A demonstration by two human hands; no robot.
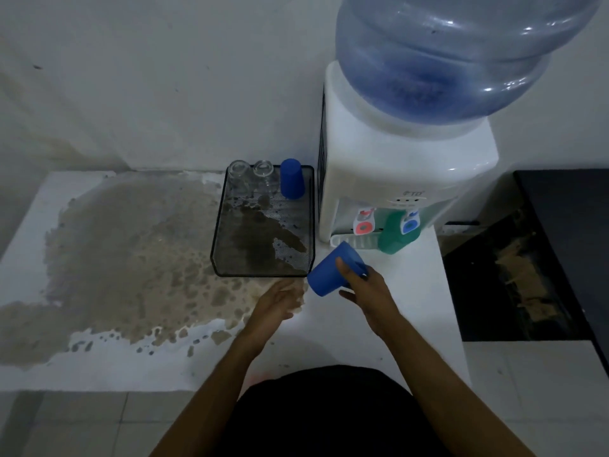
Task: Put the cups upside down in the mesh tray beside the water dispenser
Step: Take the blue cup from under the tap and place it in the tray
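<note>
A black mesh tray (pixel 263 239) lies on the white counter just left of the water dispenser (pixel 389 179). Along its far edge stand two clear glasses (pixel 238 171) (pixel 263 171) and a blue plastic cup (pixel 291 179), all upside down. My right hand (pixel 365 286) grips a second blue cup (pixel 329 273), tilted on its side just off the tray's near right corner. My left hand (pixel 280 300) hovers open above the counter, in front of the tray. A green cup (pixel 395 234) stands under the dispenser's blue tap.
A large brown stain (pixel 131 258) covers the counter left of the tray. The blue water bottle (pixel 454 51) tops the dispenser. A black surface (pixel 566 232) lies to the right, with tiled floor (pixel 527 390) beside it. The wall (pixel 164 77) rises behind the counter.
</note>
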